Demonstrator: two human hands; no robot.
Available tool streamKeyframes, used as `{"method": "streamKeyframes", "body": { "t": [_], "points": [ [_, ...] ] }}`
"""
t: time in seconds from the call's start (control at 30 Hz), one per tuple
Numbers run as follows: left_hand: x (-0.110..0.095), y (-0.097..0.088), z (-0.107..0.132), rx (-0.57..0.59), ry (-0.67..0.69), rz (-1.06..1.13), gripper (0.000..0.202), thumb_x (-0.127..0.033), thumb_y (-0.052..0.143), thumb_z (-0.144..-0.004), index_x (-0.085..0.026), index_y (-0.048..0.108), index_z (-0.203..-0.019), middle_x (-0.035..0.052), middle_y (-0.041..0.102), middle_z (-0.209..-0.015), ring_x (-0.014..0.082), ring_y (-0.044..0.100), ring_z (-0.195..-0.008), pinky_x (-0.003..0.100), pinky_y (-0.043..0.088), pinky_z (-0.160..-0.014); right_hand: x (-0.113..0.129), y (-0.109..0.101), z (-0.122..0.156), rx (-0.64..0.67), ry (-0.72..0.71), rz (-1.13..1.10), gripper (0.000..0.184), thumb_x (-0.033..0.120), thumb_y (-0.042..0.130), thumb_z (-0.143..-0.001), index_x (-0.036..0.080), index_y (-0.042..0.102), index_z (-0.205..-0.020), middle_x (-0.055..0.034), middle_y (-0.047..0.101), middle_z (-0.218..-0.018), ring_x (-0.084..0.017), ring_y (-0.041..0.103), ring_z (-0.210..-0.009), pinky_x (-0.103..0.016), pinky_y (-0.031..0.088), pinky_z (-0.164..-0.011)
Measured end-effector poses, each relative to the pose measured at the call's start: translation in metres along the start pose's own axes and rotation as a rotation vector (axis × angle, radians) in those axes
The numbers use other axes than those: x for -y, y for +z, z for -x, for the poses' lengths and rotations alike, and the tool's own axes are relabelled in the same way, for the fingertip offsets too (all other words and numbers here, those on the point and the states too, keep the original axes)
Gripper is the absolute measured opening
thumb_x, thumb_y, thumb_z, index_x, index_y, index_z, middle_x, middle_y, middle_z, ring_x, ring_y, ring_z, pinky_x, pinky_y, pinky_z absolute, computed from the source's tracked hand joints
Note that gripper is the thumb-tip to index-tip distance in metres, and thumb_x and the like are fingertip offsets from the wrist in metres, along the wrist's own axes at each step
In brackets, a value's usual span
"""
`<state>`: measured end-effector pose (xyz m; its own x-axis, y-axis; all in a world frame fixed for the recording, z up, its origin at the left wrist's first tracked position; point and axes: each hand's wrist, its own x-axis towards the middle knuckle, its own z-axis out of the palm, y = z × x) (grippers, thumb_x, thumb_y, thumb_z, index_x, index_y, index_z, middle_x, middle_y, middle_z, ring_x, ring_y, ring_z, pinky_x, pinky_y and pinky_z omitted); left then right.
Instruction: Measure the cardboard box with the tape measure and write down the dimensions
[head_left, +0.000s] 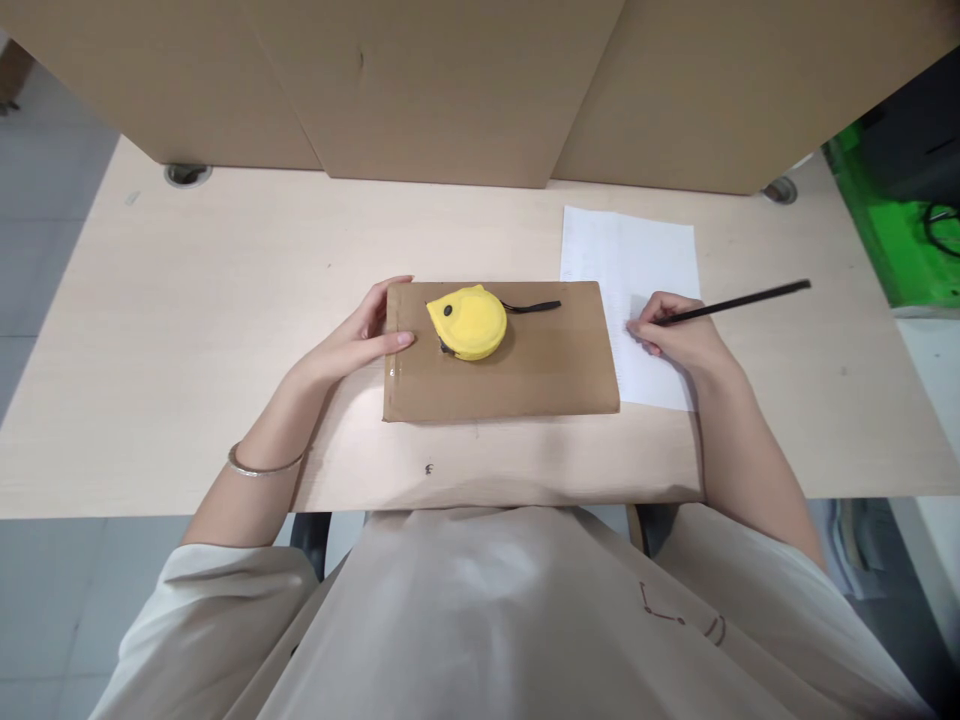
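Observation:
My left hand (367,330) grips the left end of a flat brown cardboard box (555,370), thumb on top and fingers at its far corner. On the box lies a yellow tape measure (472,325) with a black wrist strap (532,307) stretched to the right. My right hand (675,330) is closed round a long black pencil (750,298), whose back end points right. That hand rests on a white sheet of paper (630,250), and the box covers part of the sheet's left side. The pencil's tip is hidden by my fingers.
Tall cardboard panels (442,90) stand along the back of the pale wooden table (225,260). Cable holes (187,176) sit at both rear corners. At the far right are a green surface (870,220) and a black cable (941,225). The table's front edge is close to my body.

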<state>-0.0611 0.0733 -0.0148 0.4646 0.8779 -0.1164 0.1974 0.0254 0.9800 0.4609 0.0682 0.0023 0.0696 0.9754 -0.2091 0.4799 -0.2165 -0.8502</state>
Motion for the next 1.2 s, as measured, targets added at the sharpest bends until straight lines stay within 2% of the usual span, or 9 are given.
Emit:
{"method": "streamKeyframes", "body": {
  "t": [0.1, 0.23, 0.33, 0.43, 0.5, 0.53, 0.67, 0.9, 1.2],
  "points": [
    [0.000, 0.000, 0.000, 0.006, 0.005, -0.007, 0.116, -0.077, 0.102, -0.092, -0.033, 0.048, -0.185, 0.0200, 0.054, -0.197, 0.0551, 0.050, -0.185, 0.073, 0.046, -0.155, 0.003, 0.002, 0.002, -0.022, 0.029, 0.030, 0.053, 0.032, 0.105, -0.085, 0.028, 0.056, -0.067, 0.0016, 0.057, -0.052, -0.012, 0.045, -0.048, -0.027, 0.039, -0.051],
    [0.000, -0.001, 0.000, 0.000, 0.007, -0.020, 0.115, -0.078, 0.101, -0.092, -0.033, 0.049, -0.184, 0.0202, 0.056, -0.195, 0.0548, 0.053, -0.184, 0.073, 0.048, -0.154, 0.002, -0.004, 0.003, -0.051, 0.118, 0.154, 0.058, 0.048, 0.084, -0.108, 0.031, 0.047, -0.067, 0.0020, 0.047, -0.050, -0.016, 0.043, -0.048, -0.032, 0.045, -0.055],
    [0.000, 0.000, 0.000, -0.001, 0.011, -0.024, 0.114, -0.078, 0.101, -0.092, -0.033, 0.050, -0.184, 0.0198, 0.057, -0.195, 0.0548, 0.054, -0.183, 0.073, 0.050, -0.153, 0.006, -0.008, 0.004, -0.117, 0.156, 0.355, 0.055, 0.047, 0.076, -0.113, 0.032, 0.052, -0.066, -0.0042, 0.052, -0.053, -0.026, 0.058, -0.059, -0.039, 0.052, -0.065],
    [-0.001, 0.001, -0.001, -0.006, 0.016, -0.022, 0.113, -0.078, 0.102, -0.092, -0.034, 0.051, -0.183, 0.0190, 0.057, -0.195, 0.0547, 0.053, -0.184, 0.074, 0.049, -0.154, 0.017, -0.002, 0.006, -0.127, 0.183, 0.870, 0.043, 0.046, 0.067, -0.120, 0.023, 0.078, -0.086, -0.0214, 0.081, -0.085, -0.045, 0.082, -0.101, -0.050, 0.061, -0.091],
    [-0.001, 0.001, -0.001, -0.009, 0.021, -0.018, 0.112, -0.077, 0.102, -0.092, -0.034, 0.052, -0.183, 0.0187, 0.057, -0.195, 0.0545, 0.053, -0.184, 0.073, 0.048, -0.155, 0.025, 0.007, 0.009, -0.067, 0.220, 1.133, 0.053, 0.046, 0.053, -0.129, 0.013, 0.090, -0.113, -0.0328, 0.089, -0.118, -0.052, 0.085, -0.125, -0.055, 0.060, -0.104],
    [-0.001, 0.001, -0.002, -0.008, 0.022, -0.014, 0.112, -0.077, 0.102, -0.092, -0.034, 0.052, -0.182, 0.0187, 0.057, -0.195, 0.0543, 0.052, -0.184, 0.073, 0.047, -0.155, 0.029, 0.012, 0.010, -0.039, 0.241, 1.181, 0.058, 0.046, 0.048, -0.131, 0.009, 0.092, -0.124, -0.0357, 0.089, -0.128, -0.053, 0.085, -0.130, -0.056, 0.060, -0.107],
    [0.000, 0.001, -0.002, -0.002, 0.024, -0.006, 0.112, -0.077, 0.103, -0.092, -0.034, 0.052, -0.182, 0.0190, 0.058, -0.195, 0.0543, 0.053, -0.184, 0.074, 0.047, -0.155, 0.037, 0.022, 0.014, -0.017, 0.282, 1.244, 0.065, 0.047, 0.041, -0.135, 0.006, 0.090, -0.145, -0.0353, 0.088, -0.136, -0.050, 0.086, -0.134, -0.053, 0.060, -0.108],
    [-0.001, 0.002, -0.003, 0.001, 0.029, -0.015, 0.114, -0.078, 0.102, -0.092, -0.033, 0.052, -0.183, 0.0197, 0.056, -0.196, 0.0543, 0.052, -0.185, 0.074, 0.046, -0.156, 0.037, 0.020, 0.013, 0.014, 0.253, 1.267, 0.073, 0.044, 0.031, -0.130, 0.004, 0.090, -0.143, -0.0379, 0.087, -0.132, -0.052, 0.084, -0.124, -0.052, 0.058, -0.095],
    [-0.004, 0.002, -0.003, 0.000, 0.012, -0.031, 0.118, -0.081, 0.101, -0.090, -0.031, 0.049, -0.184, 0.0213, 0.053, -0.198, 0.0553, 0.050, -0.186, 0.074, 0.044, -0.157, 0.047, 0.020, 0.017, 0.049, 0.326, 1.237, 0.073, 0.045, 0.028, -0.133, 0.005, 0.085, -0.155, -0.0378, 0.085, -0.142, -0.052, 0.083, -0.138, -0.054, 0.059, -0.107]
  ]
}}
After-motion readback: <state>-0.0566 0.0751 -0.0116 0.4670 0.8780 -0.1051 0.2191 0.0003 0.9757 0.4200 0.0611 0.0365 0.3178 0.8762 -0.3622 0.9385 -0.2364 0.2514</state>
